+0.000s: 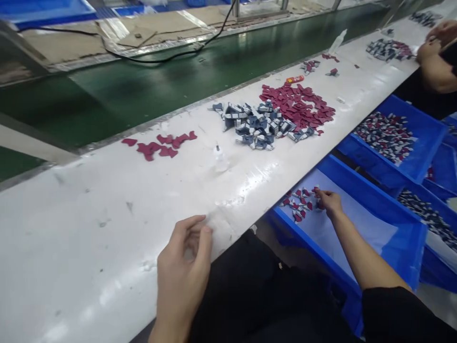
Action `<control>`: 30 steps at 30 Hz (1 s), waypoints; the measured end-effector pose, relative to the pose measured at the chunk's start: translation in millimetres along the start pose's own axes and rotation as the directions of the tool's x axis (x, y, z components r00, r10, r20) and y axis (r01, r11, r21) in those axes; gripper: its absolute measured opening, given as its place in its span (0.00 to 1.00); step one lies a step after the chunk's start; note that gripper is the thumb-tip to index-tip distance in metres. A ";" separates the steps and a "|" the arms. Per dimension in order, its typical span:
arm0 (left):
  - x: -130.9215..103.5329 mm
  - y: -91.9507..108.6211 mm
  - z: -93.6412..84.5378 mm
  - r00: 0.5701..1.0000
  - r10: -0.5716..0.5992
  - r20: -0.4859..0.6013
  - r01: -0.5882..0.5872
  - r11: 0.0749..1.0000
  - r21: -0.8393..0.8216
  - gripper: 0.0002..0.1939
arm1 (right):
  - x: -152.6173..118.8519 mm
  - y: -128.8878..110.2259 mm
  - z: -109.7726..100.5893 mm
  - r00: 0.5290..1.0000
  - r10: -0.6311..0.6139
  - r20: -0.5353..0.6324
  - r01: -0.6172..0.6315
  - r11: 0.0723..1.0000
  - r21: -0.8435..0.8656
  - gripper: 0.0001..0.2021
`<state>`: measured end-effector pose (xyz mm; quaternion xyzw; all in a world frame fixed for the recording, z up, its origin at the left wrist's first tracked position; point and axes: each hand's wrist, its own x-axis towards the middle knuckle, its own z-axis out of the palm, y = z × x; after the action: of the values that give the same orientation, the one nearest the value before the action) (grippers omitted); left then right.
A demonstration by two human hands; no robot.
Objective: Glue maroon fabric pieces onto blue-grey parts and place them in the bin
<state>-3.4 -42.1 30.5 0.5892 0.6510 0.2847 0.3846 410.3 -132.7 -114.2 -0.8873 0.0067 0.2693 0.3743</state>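
Bench (89,228), white-topped, runs from lower left to upper right of the frame.

Left hand (183,271): lower centre, at the bench's near edge. Grip open, fingers curled, a gap between them and the thumb.

Right hand (332,202): right of centre, reaching into a blue tray (407,245) beside and below the bench. Grip closed on a small piece (315,189), red and pale, at the fingertips. Just beside it, toward the tray's left end, a loose group of red-and-white pieces (299,206) lies on a white liner (360,233).

On the bench, upper centre: a pile of dark blue-and-white parts (255,123), touching a heap of flat red parts (303,107) to its right. A small red packet (294,79) sits at the heap's far edge. Left of the pile, well apart, a smaller red cluster (166,146). Between cluster and pile, nearer the wearer, a translucent bottle (220,159) with a dark, thin tip; outline blurred.

Upper right: another person's hands (432,45) beside a mixed pile (389,50). Grip there cannot be told. Below, a second blue tray (421,152) holds many mixed pieces (385,136).
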 end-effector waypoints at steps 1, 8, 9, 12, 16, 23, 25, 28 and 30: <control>6.5 0.2 -1.6 0.999 0.033 -0.002 -0.032 0.999 0.034 0.14 | 4.2 0.2 2.4 1.000 0.010 -0.008 -0.010 0.999 -0.030 0.21; 64.2 15.0 -15.8 0.956 0.281 0.088 -0.293 0.937 0.189 0.16 | -9.0 -27.7 -0.5 0.951 -0.173 -0.256 0.156 0.984 -0.085 0.15; 70.9 18.9 -13.4 0.949 0.299 0.103 -0.314 0.930 0.193 0.16 | -17.0 -35.6 -1.9 0.924 -0.226 -0.308 0.214 0.974 -0.074 0.12; 87.5 29.3 5.0 0.935 0.327 0.135 -0.347 0.923 0.169 0.21 | -52.8 -67.5 0.2 0.825 -0.399 -0.401 0.415 0.908 -0.049 0.05; 106.5 37.3 40.8 0.942 0.311 0.126 -0.322 0.944 0.078 0.31 | -113.0 -132.4 34.0 0.462 -0.885 -0.057 0.886 0.464 -0.019 0.07; 117.6 40.3 55.8 0.934 0.339 0.111 -0.344 0.938 0.029 0.18 | -150.1 -215.3 120.2 0.162 -0.875 0.457 0.954 0.020 -0.299 0.12; 107.2 33.1 42.9 0.945 0.319 0.073 -0.322 0.946 0.036 0.15 | -151.1 -216.4 125.7 0.149 -0.867 0.476 0.956 0.003 -0.294 0.13; 78.0 16.6 14.9 0.968 0.252 -0.010 -0.252 0.967 0.043 0.13 | -155.4 -209.4 123.0 0.072 -0.873 0.483 0.973 -0.045 -0.226 0.12; 53.7 6.0 -5.0 0.986 0.140 -0.085 -0.137 0.990 0.041 0.16 | -159.4 -204.2 121.8 0.075 -0.871 0.486 0.965 -0.060 -0.256 0.13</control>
<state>-4.8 12.1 29.3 0.6267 0.6296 0.3251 0.3244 260.0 65.3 27.7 -0.6872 -0.7000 0.0088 0.1942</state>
